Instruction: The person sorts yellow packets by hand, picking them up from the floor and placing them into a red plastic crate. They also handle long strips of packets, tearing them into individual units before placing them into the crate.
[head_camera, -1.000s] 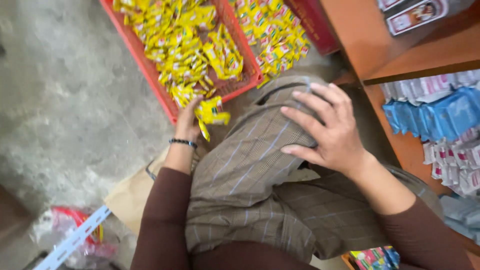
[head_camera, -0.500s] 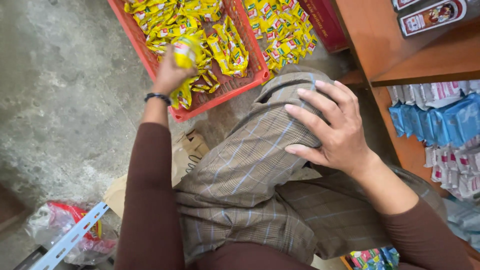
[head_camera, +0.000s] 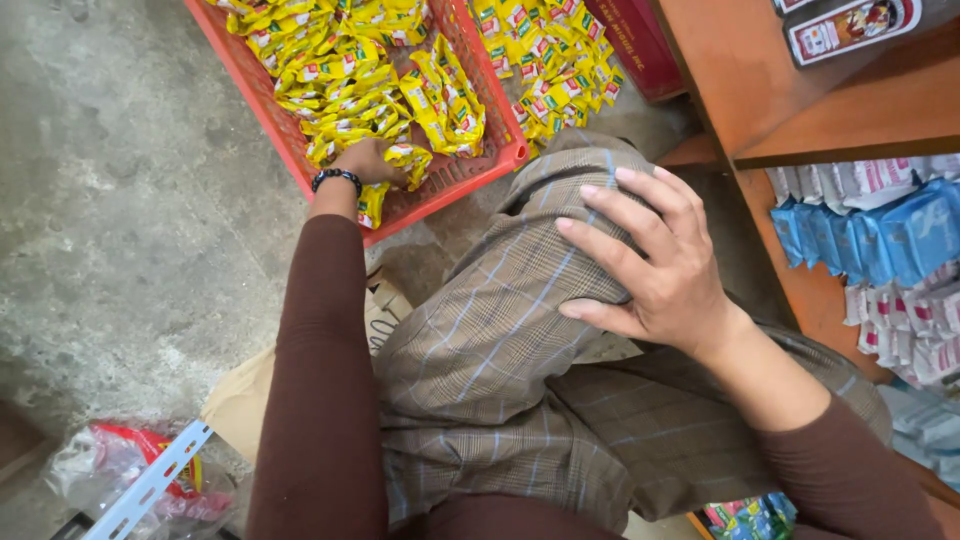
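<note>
Left hand (head_camera: 368, 160) down inside red crate (head_camera: 262, 95), yellow packets (head_camera: 345, 75) heaped all round it, little bare crate floor save near front corner. Crate wall low, passable from above. Bare concrete floor (head_camera: 120, 200) wide open to left. Raised knee (head_camera: 560, 210) fills middle, right hand (head_camera: 655, 265) flat on it. Wooden shelf unit (head_camera: 760, 90) walls off right side. Cardboard (head_camera: 240, 400) and plastic bag (head_camera: 110, 465) clutter floor near left.
</note>
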